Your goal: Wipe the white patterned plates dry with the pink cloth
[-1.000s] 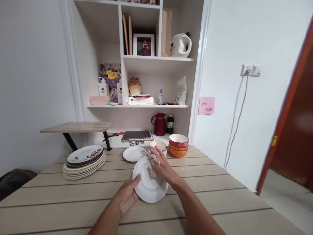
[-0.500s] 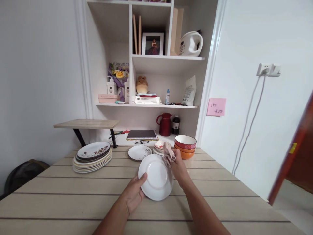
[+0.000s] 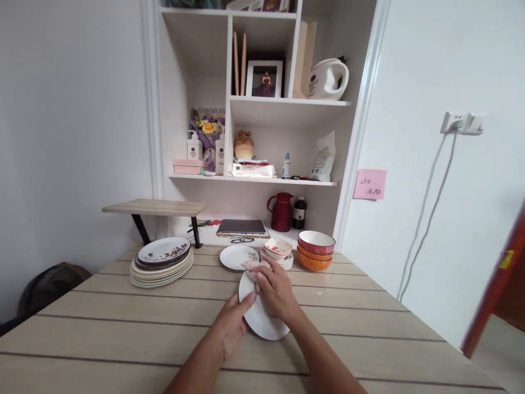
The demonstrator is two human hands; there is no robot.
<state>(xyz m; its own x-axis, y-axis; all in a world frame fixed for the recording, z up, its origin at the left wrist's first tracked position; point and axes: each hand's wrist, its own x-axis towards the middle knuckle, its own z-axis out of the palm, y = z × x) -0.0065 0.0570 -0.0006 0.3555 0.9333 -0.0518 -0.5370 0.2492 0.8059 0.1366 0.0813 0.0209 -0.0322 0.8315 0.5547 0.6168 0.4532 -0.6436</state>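
Note:
My left hand (image 3: 233,324) grips the left rim of a small white plate (image 3: 264,324), held tilted just above the wooden table (image 3: 123,323). My right hand (image 3: 275,289) lies over the plate's face and presses a pinkish cloth (image 3: 253,268) against its upper left part. The fingers of that hand are curled round the cloth. Much of the plate is hidden under my right hand.
A stack of several plates (image 3: 162,262) sits at the left. A single patterned plate (image 3: 238,256), small stacked dishes (image 3: 278,250) and red and orange stacked bowls (image 3: 315,250) stand behind my hands. A shelf unit (image 3: 262,104) rises beyond the table, with a red jug (image 3: 281,212).
My right hand has come back from the plate's right edge onto its face with the cloth. The plate has tilted more edge-on. The view has panned slightly left.

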